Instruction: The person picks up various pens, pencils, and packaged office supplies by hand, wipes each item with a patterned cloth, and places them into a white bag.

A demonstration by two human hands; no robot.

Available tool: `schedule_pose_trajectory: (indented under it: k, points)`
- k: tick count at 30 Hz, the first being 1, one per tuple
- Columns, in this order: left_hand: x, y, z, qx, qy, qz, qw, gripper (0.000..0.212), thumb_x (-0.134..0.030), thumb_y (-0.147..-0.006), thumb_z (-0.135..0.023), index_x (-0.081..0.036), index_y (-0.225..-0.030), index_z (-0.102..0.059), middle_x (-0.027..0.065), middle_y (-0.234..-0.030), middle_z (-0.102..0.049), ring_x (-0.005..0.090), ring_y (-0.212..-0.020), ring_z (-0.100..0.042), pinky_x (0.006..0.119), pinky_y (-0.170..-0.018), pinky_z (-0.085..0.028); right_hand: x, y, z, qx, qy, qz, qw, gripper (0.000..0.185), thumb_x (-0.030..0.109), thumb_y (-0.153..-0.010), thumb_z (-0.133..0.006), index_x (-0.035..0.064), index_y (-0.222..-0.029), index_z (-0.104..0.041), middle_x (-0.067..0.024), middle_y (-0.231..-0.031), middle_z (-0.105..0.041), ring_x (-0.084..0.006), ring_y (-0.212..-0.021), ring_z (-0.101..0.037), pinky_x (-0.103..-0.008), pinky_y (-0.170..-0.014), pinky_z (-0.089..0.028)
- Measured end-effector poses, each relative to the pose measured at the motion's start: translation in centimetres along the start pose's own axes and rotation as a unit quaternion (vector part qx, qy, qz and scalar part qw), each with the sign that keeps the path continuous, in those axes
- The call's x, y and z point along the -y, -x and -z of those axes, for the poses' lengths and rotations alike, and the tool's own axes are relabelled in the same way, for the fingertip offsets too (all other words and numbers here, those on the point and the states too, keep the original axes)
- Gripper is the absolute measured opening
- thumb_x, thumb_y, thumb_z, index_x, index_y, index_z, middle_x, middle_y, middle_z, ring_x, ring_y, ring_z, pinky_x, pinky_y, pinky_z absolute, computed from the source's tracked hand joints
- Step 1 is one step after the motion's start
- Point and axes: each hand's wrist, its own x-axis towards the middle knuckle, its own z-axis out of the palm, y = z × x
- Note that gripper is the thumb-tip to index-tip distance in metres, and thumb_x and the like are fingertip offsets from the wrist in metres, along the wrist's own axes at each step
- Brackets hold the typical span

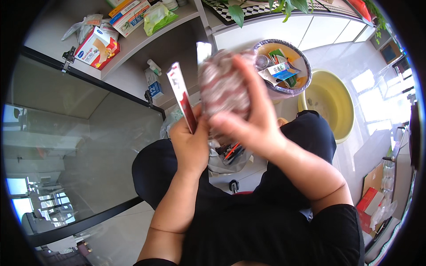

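My left hand [191, 143] is closed around a narrow white and dark red box [183, 98], which stands up edge-on from its grip. In my right hand [259, 119] is a crumpled striped cloth [224, 86], brownish red and grey-white, blurred by motion, with thumb and fingers spread around it. The cloth lies beside the box, over the left fingertips. A white, shiny piece [203, 51] sticks up behind the cloth; what it belongs to is hidden. Below the hands, between the knees, sits a grey bag [221, 168] with dark and orange slim items inside.
A lined waste bin [309, 74] holding cartons stands beyond the right hand, beside a yellow plastic basin [347, 109]. At upper left, a cabinet shelf [129, 50] carries a bandage box [96, 48] and other packs. An opened glass door [100, 129] reaches along the left.
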Motion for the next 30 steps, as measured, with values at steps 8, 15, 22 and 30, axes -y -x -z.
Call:
schedule_pose_trajectory:
  k: [8, 15, 22, 30]
  points:
    - [-0.1, 1.6, 0.1, 0.161, 0.009, -0.016, 0.987, 0.017, -0.010, -0.086, -0.053, 0.001, -0.073, -0.056, -0.0001, -0.058, -0.055, 0.0046, -0.050, -0.047, 0.021, -0.045, -0.038, 0.2, -0.3, -0.3, -0.036, 0.082, 0.057, 0.994, 0.060, 0.004, -0.066, -0.065, 0.0056, -0.121, -0.040, -0.0181, -0.112, -0.042, -0.0356, -0.106, -0.040, -0.0385, -0.091, -0.034]
    - [-1.1, 2.0, -0.4, 0.211, 0.050, 0.078, 0.973, 0.022, -0.011, -0.085, -0.054, 0.008, -0.094, -0.058, 0.0005, -0.058, -0.049, 0.0060, -0.047, -0.040, 0.019, -0.044, -0.031, -1.5, -3.2, 0.6, -0.175, -0.172, -0.073, 0.967, 0.038, 0.004, -0.074, -0.063, 0.0045, -0.109, -0.046, -0.0055, -0.089, -0.057, -0.0110, -0.079, -0.054, -0.0240, -0.072, -0.045]
    - [-0.6, 1.9, 0.8, 0.200, 0.104, 0.095, 0.970, 0.027, -0.013, -0.083, -0.056, 0.010, -0.098, -0.056, 0.0029, -0.060, -0.049, 0.0081, -0.051, -0.043, 0.020, -0.047, -0.032, -2.3, -4.9, 3.6, -0.265, -0.283, -0.142, 0.911, 0.034, 0.008, -0.078, -0.063, 0.0053, -0.107, -0.046, -0.0061, -0.086, -0.057, -0.0142, -0.073, -0.058, -0.0279, -0.062, -0.050]
    - [-0.9, 1.3, 1.3, 0.152, 0.208, 0.116, 0.959, 0.019, -0.013, -0.083, -0.058, 0.004, -0.091, -0.057, 0.0033, -0.063, -0.052, 0.0090, -0.054, -0.046, 0.019, -0.046, -0.031, -1.2, -3.2, 3.6, -0.048, -0.407, -0.302, 0.861, 0.044, 0.024, -0.081, -0.061, 0.0033, -0.116, -0.045, -0.0116, -0.098, -0.057, -0.0196, -0.086, -0.058, -0.0319, -0.073, -0.050]
